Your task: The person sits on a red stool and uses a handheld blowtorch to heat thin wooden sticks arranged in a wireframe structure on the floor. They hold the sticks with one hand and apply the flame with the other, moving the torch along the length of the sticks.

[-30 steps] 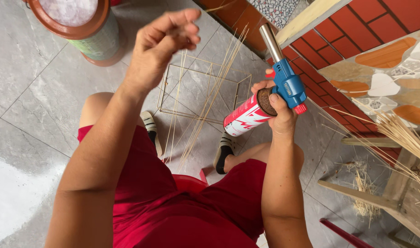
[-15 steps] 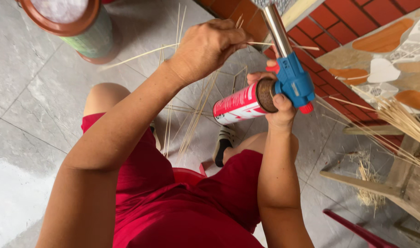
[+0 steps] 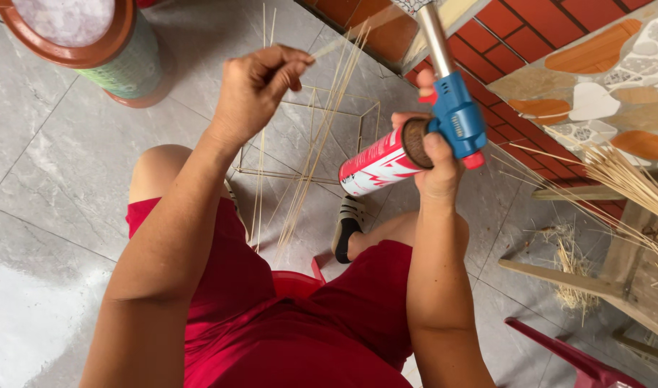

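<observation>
Right now your left hand [image 3: 253, 90] is raised over the floor with its fingers pinched shut on a thin bamboo strip [image 3: 321, 50], which sticks out to the right of the fingertips, pale and slightly blurred. Your right hand [image 3: 436, 154] is wrapped closed around a gas torch [image 3: 422, 136]: a red and white canister lying tilted, with a blue head on top and a silver nozzle pointing up and away from you; your thumb rests by the brown end of the canister. Whether a flame burns at the nozzle you cannot tell. Between and below your hands stands a frame of thin sticks [image 3: 307, 136] on the grey floor tiles [image 3: 56, 187], with several long loose strips leaning across it toward your knees, so they cross the space under the pinched strip. Your red shorts [image 3: 300, 323] and a black and white sandal [image 3: 347, 226] show beneath. At the upper left stands a round container [image 3: 127, 61] with a brown rim and a greenish wall; it holds something pale and whitish that you cannot make out. To the right, a bundle of bamboo strips [image 3: 623, 179] fans out over a wooden bench [image 3: 631, 280], beside a red brick wall [image 3: 544, 32].
</observation>
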